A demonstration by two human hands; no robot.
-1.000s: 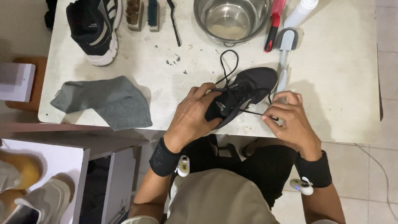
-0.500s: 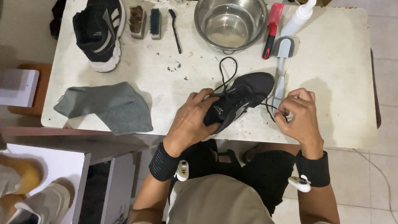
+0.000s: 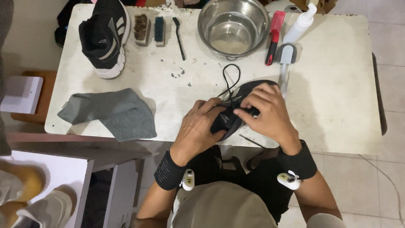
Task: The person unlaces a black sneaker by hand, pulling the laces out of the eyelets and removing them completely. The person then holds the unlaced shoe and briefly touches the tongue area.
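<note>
a person seated at the near edge of a worn white table worked on a black sneaker with both bare hands. the left hand was clamped around the shoe's side and sole, fingers curled over it, holding it just above the table's near edge. the right hand lay across the top of the shoe, its fingertips pressed together on the lacing area; whether they pinched a lace could not be told. a black shoelace looped up from the shoe toward the middle of the table. along the far edge stood a steel bowl, with a red-handled brush and a white pump bottle just beside it to the right, and a grey-handled brush running down toward the shoe. at the far left corner sat a second black sneaker with white stripes, next to two small block brushes and a thin black brush. a grey cloth lay crumpled at the near left corner. both wrists wore black bands.
</note>
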